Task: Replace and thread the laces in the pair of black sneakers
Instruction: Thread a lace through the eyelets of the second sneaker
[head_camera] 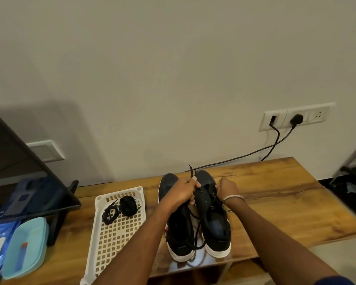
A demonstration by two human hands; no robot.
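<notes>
Item, lacing in progress: the left hand (181, 192) is pinching two black lace ends (192, 171) in clenched fingers (193, 179), the tips sticking up above the toe of the right sneaker (212, 214). The right hand (227, 188) is curling its fingers at the far side of that sneaker's eyelet row; whether it is gripping the upper or a strand of lace cannot be told. A silver bangle (232, 199) is sitting on that wrist. Slack lace (197, 233) is trailing back over the right sneaker's opening toward its heel. The left sneaker (177, 229) is standing touching the right sneaker on its left side, partly hidden under the left forearm; its lacing cannot be judged. Both are resting on the wooden desk (275, 202). Left of the sneakers, a white perforated tray (115, 233) is holding a loose lace (110, 212) and a coiled lace (128, 205). Judged state: the right sneaker is only starting, most eyelets showing bare; threading upward, and then very likely the second shoe, is remaining.
</notes>
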